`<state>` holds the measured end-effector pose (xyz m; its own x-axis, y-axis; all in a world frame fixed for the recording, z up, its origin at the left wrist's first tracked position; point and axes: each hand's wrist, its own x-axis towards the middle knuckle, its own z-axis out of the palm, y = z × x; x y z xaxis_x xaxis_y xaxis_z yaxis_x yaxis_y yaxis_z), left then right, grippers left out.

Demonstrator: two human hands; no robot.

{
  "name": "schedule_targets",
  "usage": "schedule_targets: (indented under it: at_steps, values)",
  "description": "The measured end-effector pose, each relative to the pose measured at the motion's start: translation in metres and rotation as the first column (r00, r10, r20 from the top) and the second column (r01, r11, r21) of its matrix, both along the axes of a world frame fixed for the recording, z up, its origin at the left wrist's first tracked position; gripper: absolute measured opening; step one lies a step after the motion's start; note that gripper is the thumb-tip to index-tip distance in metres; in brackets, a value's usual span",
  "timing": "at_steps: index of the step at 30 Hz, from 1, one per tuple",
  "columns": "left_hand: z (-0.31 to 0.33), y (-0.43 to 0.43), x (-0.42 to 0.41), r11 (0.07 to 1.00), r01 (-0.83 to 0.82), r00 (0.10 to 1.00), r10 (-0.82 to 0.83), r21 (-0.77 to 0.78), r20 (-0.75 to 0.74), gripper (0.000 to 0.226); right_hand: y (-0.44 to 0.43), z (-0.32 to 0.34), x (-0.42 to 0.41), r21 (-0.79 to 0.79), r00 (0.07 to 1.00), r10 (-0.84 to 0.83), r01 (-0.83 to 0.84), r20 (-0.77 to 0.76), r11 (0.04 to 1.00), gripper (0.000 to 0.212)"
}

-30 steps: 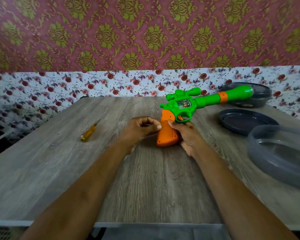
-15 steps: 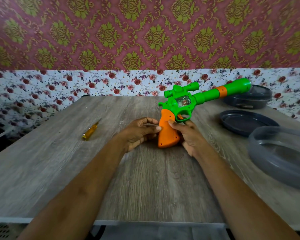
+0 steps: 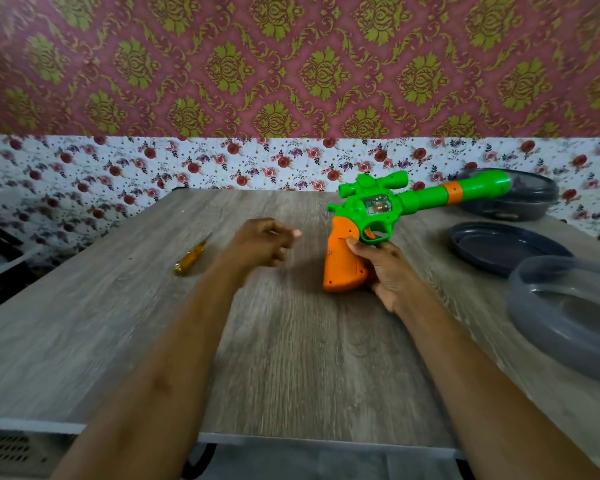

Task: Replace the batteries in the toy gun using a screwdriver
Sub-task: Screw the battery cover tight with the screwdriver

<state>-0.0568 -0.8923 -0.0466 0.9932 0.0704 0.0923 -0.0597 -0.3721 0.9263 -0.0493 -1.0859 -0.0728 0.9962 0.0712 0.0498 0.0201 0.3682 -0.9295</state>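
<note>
On my feed the toy gun [image 3: 400, 201] is at about 1 o'clock on the worktop [image 3: 291, 358]. It's standing on the butt of its orange grip [image 3: 342, 268], with the green barrel angled off toward 2 o'clock. The butt looks like it's touching the wood, but I can't say for sure.

The right hand [image 3: 390, 271] has hold of the grip. Its fingers are wrapped round the far side and the thumb lies across the near face, just under the trigger guard.

The left hand [image 3: 260, 242] is on the 9 o'clock side of the gun, clearly apart from it. Its fingers are loosely curled with nothing in them. It's pretty blurry, so that's all I can make out.

The screwdriver [image 3: 191, 259] has a yellow handle and lies flat at roughly 10 o'clock, further out than the left hand, with neither hand on it. Its tip points toward 1 o'clock.

At 3 o'clock there's a dark round dish [image 3: 499, 249], and nearer me at 4 o'clock a grey see-through tub [image 3: 541, 317]. A dark lidded container [image 3: 530, 202] sits behind the muzzle at 2 o'clock.
</note>
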Motion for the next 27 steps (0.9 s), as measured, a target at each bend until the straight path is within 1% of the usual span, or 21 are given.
schedule_targets:
  at_steps: [1,2,3,4,6,8,10,13,15,16,17,18,19,20,21,22,24,27]
  values:
    - [0.000,0.013,0.001,0.940,-0.197,0.979,0.174,0.279,0.106,0.011,0.000,0.000,0.000,0.003,1.000,0.003,-0.003,-0.002,1.000,0.026]
    - [0.000,0.024,0.001,0.801,-0.377,0.926,0.313,0.465,0.211,0.010,0.000,0.000,0.001,0.008,1.000,0.007,-0.007,-0.001,1.000,0.026]
    - [0.000,0.035,0.000,0.672,-0.503,0.864,0.418,0.543,0.282,0.012,0.001,0.000,0.001,0.014,1.000,0.012,-0.012,-0.001,1.000,0.026]
    - [-0.002,0.043,0.000,0.587,-0.574,0.812,0.495,0.571,0.308,0.015,0.001,-0.001,0.001,0.020,1.000,0.014,-0.014,-0.002,1.000,0.025]
    - [-0.006,0.057,0.000,0.488,-0.609,0.757,0.593,0.626,0.274,0.020,0.001,-0.001,0.002,0.030,1.000,0.011,-0.011,-0.004,0.999,0.028]
    - [-0.014,0.068,0.001,0.457,-0.561,0.745,0.643,0.690,0.180,0.025,0.001,0.000,0.002,0.042,1.000,0.018,-0.017,-0.008,0.999,0.035]
    - [-0.022,0.073,0.002,0.485,-0.533,0.753,0.645,0.693,0.127,0.025,-0.001,-0.001,0.004,0.046,1.000,0.013,-0.013,-0.008,0.999,0.038]
    - [-0.024,0.074,0.002,0.523,-0.561,0.756,0.640,0.642,0.140,0.021,-0.001,-0.002,0.005,0.048,1.000,0.010,-0.010,0.004,0.999,0.035]
    - [-0.020,0.072,0.000,0.565,-0.604,0.752,0.637,0.563,0.168,0.018,-0.001,-0.002,0.003,0.045,1.000,0.009,-0.010,0.012,0.999,0.035]
    - [-0.017,0.069,0.001,0.610,-0.640,0.747,0.636,0.467,0.193,0.020,-0.001,-0.002,0.001,0.045,1.000,0.002,-0.003,0.017,0.999,0.034]
    - [-0.015,0.066,0.001,0.666,-0.675,0.736,0.640,0.317,0.221,0.023,-0.001,-0.003,0.000,0.047,1.000,-0.004,0.003,0.024,0.999,0.032]
    - [-0.010,0.060,0.000,0.721,-0.680,0.727,0.639,0.132,0.251,0.028,-0.002,-0.003,-0.001,0.045,0.999,-0.013,0.011,0.036,0.999,0.031]
    - [-0.006,0.054,-0.001,0.754,-0.655,0.715,0.635,-0.035,0.293,0.031,-0.002,-0.004,-0.002,0.037,0.999,-0.021,0.020,0.041,0.999,0.032]
    - [-0.002,0.048,-0.003,0.768,-0.624,0.696,0.631,-0.147,0.343,0.032,-0.002,-0.004,-0.003,0.025,0.999,-0.027,0.026,0.043,0.999,0.034]
    - [0.003,0.040,-0.005,0.774,-0.598,0.673,0.627,-0.210,0.392,0.031,-0.002,-0.003,-0.002,0.015,0.998,-0.035,0.035,0.044,0.999,0.038]
    - [0.006,0.034,-0.007,0.786,-0.569,0.653,0.612,-0.243,0.446,0.029,-0.001,-0.003,-0.001,0.008,0.998,-0.044,0.044,0.048,0.999,0.042]
    - [0.012,0.019,-0.007,0.832,-0.488,0.631,0.545,-0.263,0.552,0.021,0.000,0.001,0.001,0.006,0.997,-0.051,0.051,0.049,0.999,0.045]
    - [0.025,-0.003,-0.003,0.911,-0.352,0.638,0.403,-0.216,0.656,0.014,-0.002,0.011,0.011,0.004,0.999,-0.049,0.049,0.019,0.999,0.045]
